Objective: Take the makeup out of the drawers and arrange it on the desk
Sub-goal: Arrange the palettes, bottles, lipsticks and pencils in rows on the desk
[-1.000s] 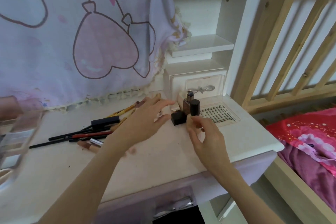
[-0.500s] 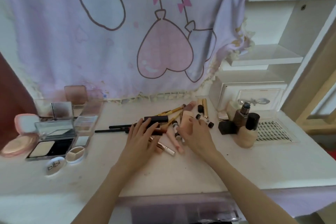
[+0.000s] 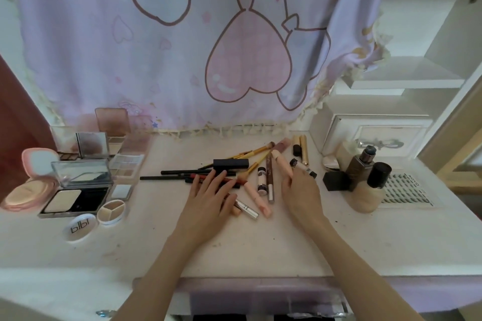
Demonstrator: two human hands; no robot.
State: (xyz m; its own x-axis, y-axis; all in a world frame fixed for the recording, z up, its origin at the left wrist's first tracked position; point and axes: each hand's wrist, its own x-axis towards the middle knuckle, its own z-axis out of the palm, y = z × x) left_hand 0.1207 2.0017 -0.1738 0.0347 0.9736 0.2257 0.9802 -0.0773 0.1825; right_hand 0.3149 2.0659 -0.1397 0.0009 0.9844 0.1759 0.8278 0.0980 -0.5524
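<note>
Both hands barely shifted over pencils lying left-right.

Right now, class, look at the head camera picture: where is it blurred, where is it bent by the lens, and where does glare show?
Head view: blur smears the drawer front along the bottom edge; the wide lens bows the shelves and the desk edges outward; glare whitens the clear lid of the powder compact; both hands stay fairly sharp.
</note>
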